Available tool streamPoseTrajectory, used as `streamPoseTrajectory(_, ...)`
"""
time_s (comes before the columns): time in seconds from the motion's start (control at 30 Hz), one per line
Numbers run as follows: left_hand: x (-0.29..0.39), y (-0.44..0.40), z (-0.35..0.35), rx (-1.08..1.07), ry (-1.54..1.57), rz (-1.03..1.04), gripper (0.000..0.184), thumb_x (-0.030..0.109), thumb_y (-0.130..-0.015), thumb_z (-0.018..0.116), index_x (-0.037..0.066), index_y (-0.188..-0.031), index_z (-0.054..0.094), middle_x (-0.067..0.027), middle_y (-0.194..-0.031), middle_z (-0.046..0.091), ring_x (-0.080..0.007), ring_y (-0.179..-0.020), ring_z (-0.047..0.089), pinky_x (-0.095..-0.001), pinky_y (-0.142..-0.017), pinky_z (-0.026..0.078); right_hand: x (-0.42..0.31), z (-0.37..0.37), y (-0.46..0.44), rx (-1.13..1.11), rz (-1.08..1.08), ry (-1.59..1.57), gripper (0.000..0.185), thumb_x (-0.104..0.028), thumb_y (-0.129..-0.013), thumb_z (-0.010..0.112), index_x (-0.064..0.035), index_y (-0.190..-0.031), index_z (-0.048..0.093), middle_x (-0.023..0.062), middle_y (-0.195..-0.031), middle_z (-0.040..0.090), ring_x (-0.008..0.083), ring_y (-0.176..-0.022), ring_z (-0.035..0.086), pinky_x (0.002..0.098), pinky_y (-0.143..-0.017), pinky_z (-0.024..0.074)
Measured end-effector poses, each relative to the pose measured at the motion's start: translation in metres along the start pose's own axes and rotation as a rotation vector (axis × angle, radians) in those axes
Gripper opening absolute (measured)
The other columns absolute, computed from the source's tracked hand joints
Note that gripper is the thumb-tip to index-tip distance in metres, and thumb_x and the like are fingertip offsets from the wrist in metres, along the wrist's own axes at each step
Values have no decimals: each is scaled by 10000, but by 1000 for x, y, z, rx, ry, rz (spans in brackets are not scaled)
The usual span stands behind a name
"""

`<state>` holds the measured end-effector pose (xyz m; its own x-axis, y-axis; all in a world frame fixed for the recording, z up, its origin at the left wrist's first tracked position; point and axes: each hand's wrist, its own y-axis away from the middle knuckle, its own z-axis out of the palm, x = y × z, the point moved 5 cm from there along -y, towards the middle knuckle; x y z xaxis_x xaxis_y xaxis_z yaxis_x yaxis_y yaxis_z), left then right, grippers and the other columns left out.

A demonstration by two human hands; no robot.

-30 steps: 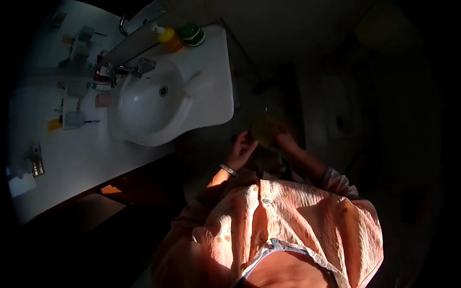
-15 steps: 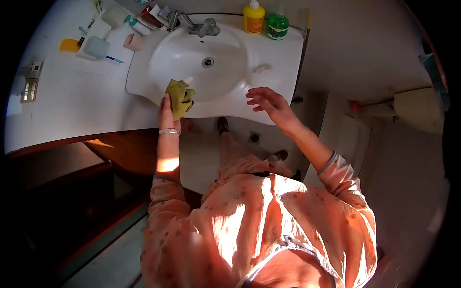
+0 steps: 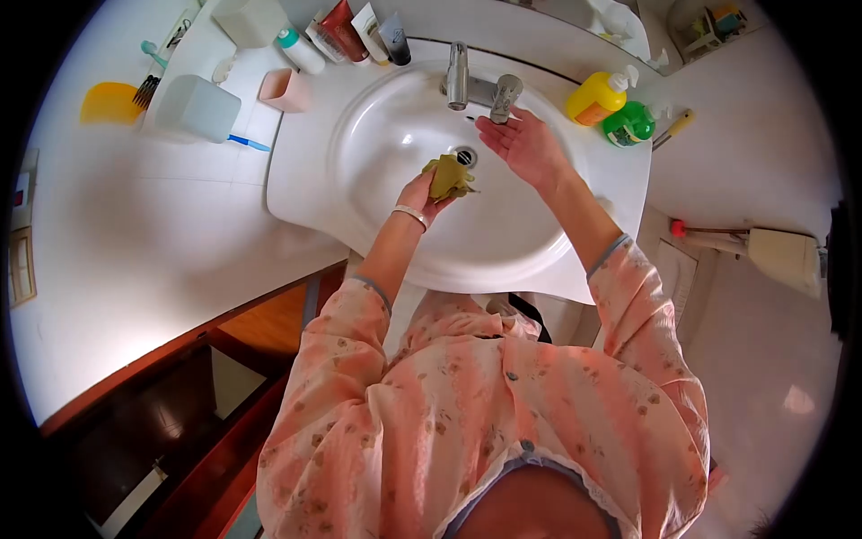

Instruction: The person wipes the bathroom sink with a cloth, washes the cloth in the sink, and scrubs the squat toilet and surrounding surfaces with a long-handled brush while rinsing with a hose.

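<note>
Over the white sink basin (image 3: 503, 220), my left hand (image 3: 420, 193) grips a crumpled yellow-green cloth (image 3: 448, 178), close to the drain (image 3: 465, 157). My right hand (image 3: 525, 144) is empty, its fingers stretched out just below the tap handle (image 3: 505, 97); whether a fingertip touches it I cannot tell. Left of that handle stands the chrome spout (image 3: 457, 76), over the back of the basin. No water stream shows.
A yellow pump bottle (image 3: 597, 97) and a green bottle (image 3: 628, 124) stand at the sink's back right. Tubes (image 3: 344, 34), a pink cup (image 3: 285, 91), a pale container (image 3: 199, 108) and an orange comb (image 3: 112, 102) lie to the left.
The view has brightened and shifted closer to the sink. My left hand has carried the cloth over the basin, and my right hand has moved up to the tap handle.
</note>
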<state>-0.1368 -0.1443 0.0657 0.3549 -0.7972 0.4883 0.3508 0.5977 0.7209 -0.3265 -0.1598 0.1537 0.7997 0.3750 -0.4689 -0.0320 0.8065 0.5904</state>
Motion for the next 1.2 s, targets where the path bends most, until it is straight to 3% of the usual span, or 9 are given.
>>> streamPoseTrajectory(0.27, 3, -13, 5, -144, 20, -115, 339, 305, -944, 382, 117, -1212, 470, -38, -1143, 550, -172, -1019, 554, -315, -833, 491, -12, 6, -3, 3, -90, 95, 345, -201, -862, 438, 63, -1085, 429, 185, -1093, 544, 259, -1027, 541, 344, -869, 442)
streamPoseTrajectory(0.53, 4, -29, 31, -212, 122, -89, 413, 406, -936, 355, 123, -1215, 465, -47, -1147, 547, -191, -1030, 548, -364, -864, 473, 69, -18, -34, 0, -228, 1158, 462, -303, -838, 575, -120, -1248, 465, 83, -1083, 564, 191, -977, 539, 296, -857, 420)
streamPoseTrajectory(0.63, -1, -45, 13, -142, -449, -86, 501, 456, -912, 389, 44, -1184, 478, -90, -1122, 557, -208, -1021, 555, -372, -856, 475, 63, -45, -63, 172, -290, 1105, 306, -260, -839, 581, -51, -1062, 572, 65, -935, 592, 138, -807, 534, 269, -690, 444)
streamPoseTrajectory(0.8, -12, -53, -9, 177, 68, -46, 538, 499, -864, 469, 33, -1134, 484, -105, -1023, 567, -247, -976, 562, -403, -854, 470, 53, -25, -44, 140, -293, 886, 278, -261, -853, 566, -2, -954, 573, 45, -817, 557, 114, -749, 491, 264, -672, 419)
streamPoseTrajectory(1.0, -23, -58, 41, -405, 668, -129, 434, 548, -844, 473, 129, -947, 506, -50, -873, 594, -237, -796, 590, -401, -810, 478, 106, -23, -45, 157, -551, 1280, 299, -288, -860, 536, 4, -923, 557, 57, -789, 543, 156, -744, 495, 284, -688, 409)
streamPoseTrajectory(1.03, -49, -108, 43, -1182, 859, 136, 465, 524, -877, 426, 121, -1100, 489, -64, -1046, 575, -228, -943, 560, -381, -882, 433, 102, -32, -55, 196, -635, 1301, 306, -298, -864, 524, 2, -919, 552, 59, -779, 541, 162, -735, 494, 291, -684, 409)
streamPoseTrajectory(1.07, -44, -92, 51, -1174, 860, 140, 465, 524, -877, 426, 121, -1100, 489, -64, -1046, 575, -228, -943, 560, -381, -882, 433, 97, -40, -64, 240, -718, 1322, 314, -307, -869, 513, 1, -915, 548, 61, -770, 538, 168, -727, 493, 297, -679, 408)
streamPoseTrajectory(1.13, -43, -65, 55, -175, 442, 70, 551, 585, -864, 390, 148, -1188, 479, -65, -1165, 533, -189, -1057, 494, -332, -885, 399, 93, -50, -92, 197, -250, 1109, 400, -357, -881, 468, -21, -1098, 490, 121, -1016, 506, 198, -943, 477, 315, -821, 381)
streamPoseTrajectory(1.2, -32, -57, 52, -261, 381, 161, 619, 589, -876, 348, 156, -1317, 356, -52, -1327, 398, -188, -1183, 380, -354, -977, 308, 95, -55, -102, 197, 129, 948, 537, -403, -898, 420, -44, -1297, 393, 161, -1299, 418, 222, -1191, 413, 331, -980, 323)
